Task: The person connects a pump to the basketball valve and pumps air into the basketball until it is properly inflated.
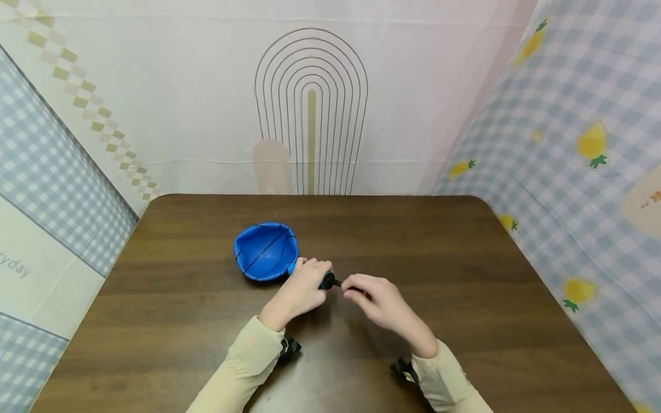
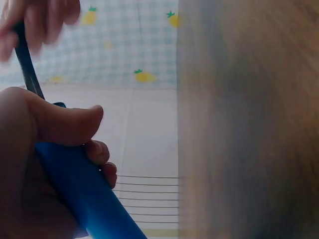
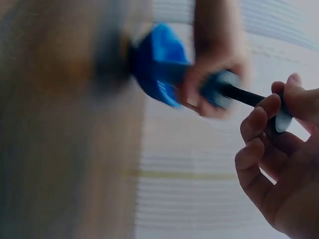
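A blue deflated ball with black seam lines (image 1: 265, 252) lies on the table, caved in like a bowl. My left hand (image 1: 304, 287) is wrapped around the barrel of a blue hand pump (image 2: 94, 199), just beside the ball's right edge. The pump's far end meets the ball's edge, but how they join is hidden. Out of the pump's black cap (image 1: 328, 280) comes a dark rod (image 3: 241, 95). Its black handle (image 3: 282, 117) is pinched between the thumb and fingers of my right hand (image 1: 379, 301).
The brown wooden table (image 1: 439, 246) stretches around both hands. Behind it hangs a pale cloth with arch lines (image 1: 206, 103). Checked cloth with yellow fruit prints (image 1: 547, 172) borders the right side. Dark straps with small devices (image 1: 404, 370) sit at both wrists.
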